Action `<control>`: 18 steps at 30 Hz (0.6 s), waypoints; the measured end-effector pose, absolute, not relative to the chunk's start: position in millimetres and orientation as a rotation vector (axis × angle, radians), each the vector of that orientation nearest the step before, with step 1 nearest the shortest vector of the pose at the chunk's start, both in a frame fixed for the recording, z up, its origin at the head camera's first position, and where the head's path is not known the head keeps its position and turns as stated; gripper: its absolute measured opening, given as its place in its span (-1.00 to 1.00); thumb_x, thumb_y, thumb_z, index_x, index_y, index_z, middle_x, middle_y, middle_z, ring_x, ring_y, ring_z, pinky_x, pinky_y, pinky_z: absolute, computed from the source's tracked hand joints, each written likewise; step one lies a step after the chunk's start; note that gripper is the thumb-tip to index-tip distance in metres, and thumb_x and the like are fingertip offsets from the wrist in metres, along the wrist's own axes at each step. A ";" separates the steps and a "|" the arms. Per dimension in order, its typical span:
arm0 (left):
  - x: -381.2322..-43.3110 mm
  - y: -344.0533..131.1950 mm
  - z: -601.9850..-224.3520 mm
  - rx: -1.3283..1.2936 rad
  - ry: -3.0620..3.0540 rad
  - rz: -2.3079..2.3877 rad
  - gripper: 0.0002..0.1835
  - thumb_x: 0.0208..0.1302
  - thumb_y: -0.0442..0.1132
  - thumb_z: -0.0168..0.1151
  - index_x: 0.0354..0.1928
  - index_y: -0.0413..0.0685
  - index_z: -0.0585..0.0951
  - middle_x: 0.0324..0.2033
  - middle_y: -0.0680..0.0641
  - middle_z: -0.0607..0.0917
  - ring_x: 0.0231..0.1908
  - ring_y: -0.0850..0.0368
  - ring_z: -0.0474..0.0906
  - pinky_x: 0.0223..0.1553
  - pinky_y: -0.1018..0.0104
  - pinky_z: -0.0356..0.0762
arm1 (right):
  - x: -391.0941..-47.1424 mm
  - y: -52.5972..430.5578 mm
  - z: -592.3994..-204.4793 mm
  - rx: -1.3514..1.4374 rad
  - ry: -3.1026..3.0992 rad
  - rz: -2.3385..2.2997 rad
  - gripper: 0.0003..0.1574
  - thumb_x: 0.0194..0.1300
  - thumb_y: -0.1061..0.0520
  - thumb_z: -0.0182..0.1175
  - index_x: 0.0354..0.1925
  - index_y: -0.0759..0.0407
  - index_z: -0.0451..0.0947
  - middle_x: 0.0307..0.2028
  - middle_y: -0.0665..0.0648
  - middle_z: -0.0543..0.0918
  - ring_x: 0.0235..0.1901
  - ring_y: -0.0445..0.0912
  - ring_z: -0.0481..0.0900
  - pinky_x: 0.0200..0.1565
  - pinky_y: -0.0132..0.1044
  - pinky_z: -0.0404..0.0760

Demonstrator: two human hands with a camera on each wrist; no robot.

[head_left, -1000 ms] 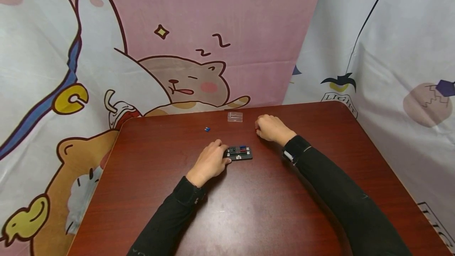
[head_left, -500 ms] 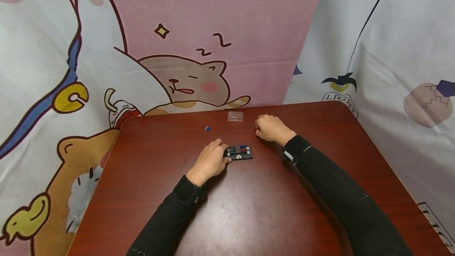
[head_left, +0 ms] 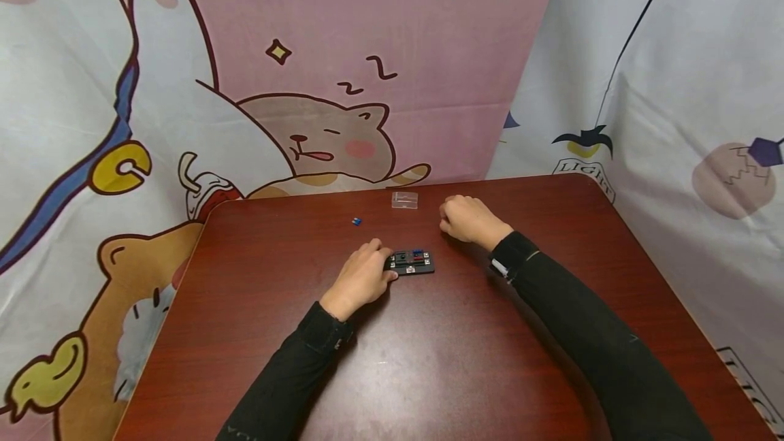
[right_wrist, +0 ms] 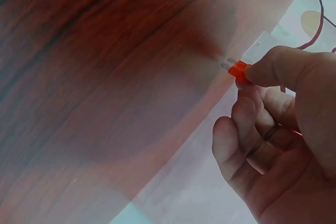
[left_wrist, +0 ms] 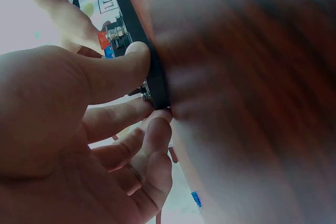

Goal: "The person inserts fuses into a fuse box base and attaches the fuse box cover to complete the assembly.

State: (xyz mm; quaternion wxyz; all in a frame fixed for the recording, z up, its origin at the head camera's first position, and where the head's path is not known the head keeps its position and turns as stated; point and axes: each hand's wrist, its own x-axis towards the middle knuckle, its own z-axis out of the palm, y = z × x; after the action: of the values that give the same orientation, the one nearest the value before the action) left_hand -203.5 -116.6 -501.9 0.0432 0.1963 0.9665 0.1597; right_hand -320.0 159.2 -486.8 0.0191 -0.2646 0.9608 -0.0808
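My left hand (head_left: 361, 281) grips the left end of a black fuse block (head_left: 412, 262), which sits on the table. In the left wrist view, the thumb presses one face of the fuse block (left_wrist: 137, 30) and fingers curl behind its end. Metal screw terminals, a red fuse (left_wrist: 103, 39) and a blue fuse (left_wrist: 108, 52) show on the block. To the right and farther back, my right hand (head_left: 470, 220) pinches an orange blade fuse (right_wrist: 240, 71) between thumb and forefinger, its two metal prongs pointing outward over the table. The other right fingers are loosely curled.
A small blue fuse (head_left: 356, 222) lies on the table behind the left hand. Near the back edge stands a clear plastic box (head_left: 405, 201). The brown table (head_left: 453, 359) meets a printed cloth backdrop (head_left: 367, 33) at its far edge.
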 end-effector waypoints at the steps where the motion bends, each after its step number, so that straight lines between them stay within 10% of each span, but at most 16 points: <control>1: -203.5 -116.9 -501.9 0.600 2.954 0.491 -0.49 0.49 -0.06 0.51 0.34 -0.16 0.70 0.16 -0.14 0.66 0.10 -0.12 0.61 0.27 -0.08 0.64 | -319.6 159.1 -486.1 -0.823 2.982 -0.252 -0.70 0.47 0.15 0.30 -0.46 0.07 0.61 -0.41 0.07 0.62 -0.43 -0.05 0.50 -0.33 -0.13 0.48; 18: -204.3 -117.0 -502.1 0.612 2.976 0.485 -0.51 0.44 -0.07 0.55 0.28 -0.16 0.72 0.08 -0.12 0.67 0.02 -0.09 0.62 0.18 -0.05 0.66 | -289.3 130.8 -468.4 -1.010 2.982 -0.360 -0.84 0.50 0.09 0.33 -0.20 0.08 0.82 -0.23 0.05 0.73 -0.31 -0.09 0.64 -0.23 -0.08 0.69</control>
State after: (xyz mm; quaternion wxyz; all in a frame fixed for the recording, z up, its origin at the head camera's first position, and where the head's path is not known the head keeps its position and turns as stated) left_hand -204.3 -117.0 -502.1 0.0325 0.1988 0.9667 0.1577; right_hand -289.3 130.8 -468.4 -0.0136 -0.3186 0.9409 -0.1137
